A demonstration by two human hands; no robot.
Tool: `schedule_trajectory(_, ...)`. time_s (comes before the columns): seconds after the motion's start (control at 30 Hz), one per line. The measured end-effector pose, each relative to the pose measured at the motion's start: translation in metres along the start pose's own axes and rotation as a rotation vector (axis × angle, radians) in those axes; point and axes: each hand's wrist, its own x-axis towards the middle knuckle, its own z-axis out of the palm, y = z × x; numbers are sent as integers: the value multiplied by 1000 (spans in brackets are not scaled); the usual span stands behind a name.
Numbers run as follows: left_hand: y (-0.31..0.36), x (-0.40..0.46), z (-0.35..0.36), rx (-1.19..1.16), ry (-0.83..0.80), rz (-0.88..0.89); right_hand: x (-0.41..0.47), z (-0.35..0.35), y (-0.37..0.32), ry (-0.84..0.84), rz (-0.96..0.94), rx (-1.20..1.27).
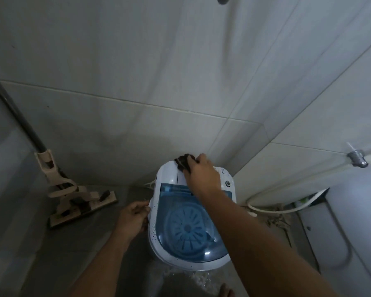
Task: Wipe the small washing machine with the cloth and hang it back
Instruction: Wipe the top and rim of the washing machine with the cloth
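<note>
A small white washing machine [168,175] with a see-through blue lid stands on the floor in the tiled corner. My right hand [202,175] presses a dark bunched cloth [183,161] onto the back edge of the machine's white top panel. My left hand [134,217] grips the machine's left side. A round knob shows on the panel at the right, just past my right wrist.
A flat mop [73,196] with a dark pole leans against the left wall. A white hose [287,207] curls on the floor at the right, beside a white toilet [356,221]. A metal valve [357,157] sticks out of the right wall. Water wets the floor in front.
</note>
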Motion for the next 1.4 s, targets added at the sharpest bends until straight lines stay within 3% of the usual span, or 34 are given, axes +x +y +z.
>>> schedule_trajectory(0.13,4,-4,2,-5,-1,0,-39,15,-6,-27,-162,-50)
schedule_trajectory(0.23,3,-4,2,0,5,2,-48,-3,1,-211,-336,241)
schedule_trajectory(0.3,3,-5,2,13,12,4,-34,-17,17,-272,-283,451)
schedule_trajectory(0.37,3,-7,4,15,16,8,-12,-23,39,-100,-80,563)
schedule_trajectory(0.5,5,-9,4,27,22,13,11,-20,54,62,121,435)
schedule_trajectory(0.67,4,-6,2,54,13,-12,-20,-1,5,-28,-43,57)
schedule_trajectory(0.73,6,-6,2,42,15,-17,-38,8,-10,-102,-160,96)
schedule_trajectory(0.83,7,-9,3,54,2,-14,-48,-9,-7,-282,-255,457)
schedule_trajectory(0.87,8,-12,3,57,0,-10,-45,-16,3,-271,-210,548)
schedule_trajectory(0.97,10,-16,5,64,2,8,-26,-33,56,-29,40,658)
schedule_trajectory(1.1,11,-21,8,66,25,33,-14,-36,112,44,229,495)
schedule_trajectory(1.2,12,-24,9,62,32,45,-23,-14,115,24,260,444)
schedule_trajectory(1.4,13,-25,11,73,48,49,-62,17,98,193,236,388)
